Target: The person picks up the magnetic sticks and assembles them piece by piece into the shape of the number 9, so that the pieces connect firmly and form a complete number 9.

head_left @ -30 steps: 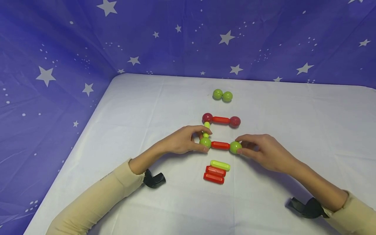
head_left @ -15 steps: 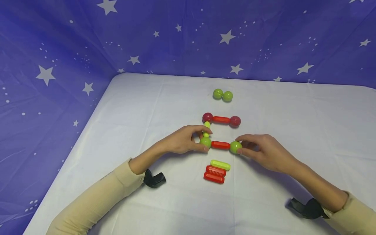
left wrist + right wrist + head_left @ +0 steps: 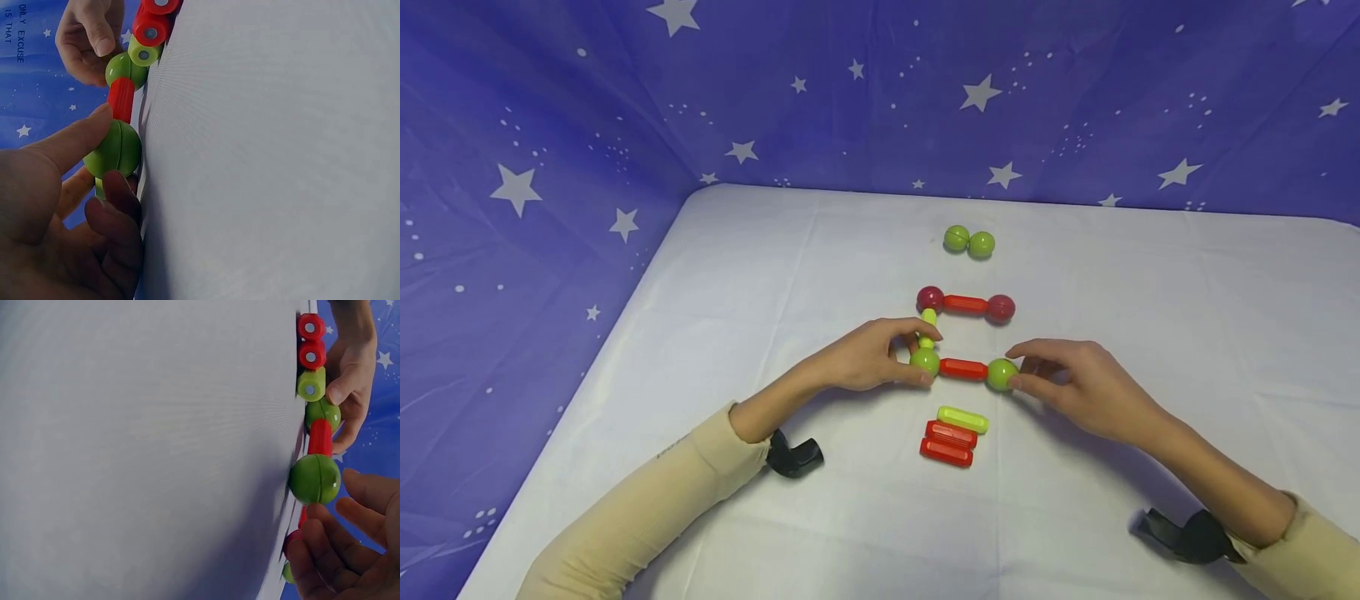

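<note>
In the head view, my left hand (image 3: 868,357) grips the left green ball (image 3: 924,362), thumb on the near side and fingers beyond. A red stick (image 3: 963,369) joins it to the right green ball (image 3: 1002,374). My right hand (image 3: 1086,389) is beside that ball, its fingers loosely bent; the right wrist view shows a small gap between thumb and ball (image 3: 315,479). From the left ball a yellow-green stick (image 3: 928,318) runs back to a dark red ball (image 3: 930,299), which a red stick (image 3: 965,305) links to another dark red ball (image 3: 1001,308).
Two green balls (image 3: 969,241) touch each other at the back of the white table (image 3: 760,275). In front of the joined pieces lie a yellow-green stick (image 3: 962,419) and two red sticks (image 3: 948,443), side by side. Starry blue cloth (image 3: 850,125) rises behind the table.
My right hand has shifted slightly to the right, and its fingers have loosened from the right green ball. My left hand and the joined pieces have stayed in place.
</note>
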`<state>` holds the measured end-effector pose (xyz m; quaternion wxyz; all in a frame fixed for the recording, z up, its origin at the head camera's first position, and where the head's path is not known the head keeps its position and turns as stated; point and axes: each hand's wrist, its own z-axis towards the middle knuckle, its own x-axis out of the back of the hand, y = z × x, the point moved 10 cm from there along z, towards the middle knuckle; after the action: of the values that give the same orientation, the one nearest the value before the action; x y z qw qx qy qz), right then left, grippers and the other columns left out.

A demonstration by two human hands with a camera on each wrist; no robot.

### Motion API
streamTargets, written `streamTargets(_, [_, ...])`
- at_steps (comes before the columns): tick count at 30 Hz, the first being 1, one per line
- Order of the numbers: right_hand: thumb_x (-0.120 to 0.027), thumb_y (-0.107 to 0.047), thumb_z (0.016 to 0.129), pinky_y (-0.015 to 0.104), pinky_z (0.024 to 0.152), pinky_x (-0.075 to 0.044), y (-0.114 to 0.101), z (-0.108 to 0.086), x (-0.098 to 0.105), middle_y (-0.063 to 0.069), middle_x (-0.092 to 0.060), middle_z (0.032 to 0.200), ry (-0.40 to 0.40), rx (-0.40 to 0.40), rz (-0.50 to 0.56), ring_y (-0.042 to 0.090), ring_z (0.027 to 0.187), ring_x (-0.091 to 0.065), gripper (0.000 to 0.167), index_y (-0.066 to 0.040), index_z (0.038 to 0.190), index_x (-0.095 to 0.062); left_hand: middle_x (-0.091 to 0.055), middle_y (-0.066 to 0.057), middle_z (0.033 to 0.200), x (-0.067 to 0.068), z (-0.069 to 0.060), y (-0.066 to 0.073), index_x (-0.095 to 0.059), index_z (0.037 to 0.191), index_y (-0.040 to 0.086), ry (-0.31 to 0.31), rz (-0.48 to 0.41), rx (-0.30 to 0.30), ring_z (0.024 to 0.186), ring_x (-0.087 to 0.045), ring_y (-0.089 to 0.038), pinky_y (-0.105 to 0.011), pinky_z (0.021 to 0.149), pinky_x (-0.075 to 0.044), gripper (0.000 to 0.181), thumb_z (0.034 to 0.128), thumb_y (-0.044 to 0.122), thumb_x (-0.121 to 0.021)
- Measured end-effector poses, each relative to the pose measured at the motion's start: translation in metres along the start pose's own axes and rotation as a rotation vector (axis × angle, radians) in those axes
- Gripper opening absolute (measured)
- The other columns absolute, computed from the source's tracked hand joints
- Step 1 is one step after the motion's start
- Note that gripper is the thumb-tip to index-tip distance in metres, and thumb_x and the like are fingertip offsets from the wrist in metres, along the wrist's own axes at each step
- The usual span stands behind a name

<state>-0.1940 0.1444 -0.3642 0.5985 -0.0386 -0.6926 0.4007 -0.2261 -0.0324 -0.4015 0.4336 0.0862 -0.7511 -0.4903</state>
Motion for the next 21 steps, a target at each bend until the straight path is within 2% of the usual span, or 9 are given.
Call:
streamTargets(4, [-0.079,-0.009,0.084,0.03,0.074,-0.054,-0.006,-0.002,0.002,-0.013,-0.068,0.087,0.008,0.005,0.031,0.009,0.079,-0.061,0.027,-0.013,0.111,-0.073,-0.06,-0.002,0.105,0.0,0.0,0.001,-0.059,0.131,0.014,0.002,0.004,-0.004,0.074,-0.053,-0.018,-0.028,0.07,-0.044,0.052,0.0845,0.024,-0.08])
streamTargets(10, [-0.078,-0.009,0.085,0.029,0.072,-0.053,-0.019,-0.004,-0.009,-0.014,-0.069,0.091,-0.044,0.039,0.084,0.006,0.078,-0.061,0.025,-0.013,0.109,-0.074,-0.06,-0.002,0.104,0.0,0.0,0.0,-0.059,0.131,0.014,0.005,0.002,0.002,0.075,-0.053,-0.018,-0.028,0.07,-0.045,0.052,0.0845,0.024,-0.08])
streamTargets(15, [-0.077,-0.011,0.086,0.028,0.071,-0.052,-0.024,-0.004,-0.018,-0.016,-0.068,0.09,-0.085,0.047,0.077,0.005,0.078,-0.06,0.023,-0.013,0.11,-0.074,-0.06,-0.002,0.105,0.0,0.0,0.001,-0.059,0.131,0.015,0.004,-0.002,0.002,0.076,-0.054,-0.018,-0.028,0.07,-0.045,0.052,0.0845,0.024,-0.08])
streamTargets(21, [-0.076,-0.012,0.087,0.03,0.076,-0.053,-0.03,-0.003,-0.034,-0.016,-0.067,0.093,-0.147,0.06,0.049,0.003,0.082,-0.061,0.023,-0.013,0.11,-0.073,-0.06,-0.002,0.106,0.0,-0.001,0.0,-0.06,0.131,0.015,0.006,0.0,0.01,0.078,-0.054,-0.018,-0.029,0.07,-0.045,0.052,0.0845,0.025,-0.08])
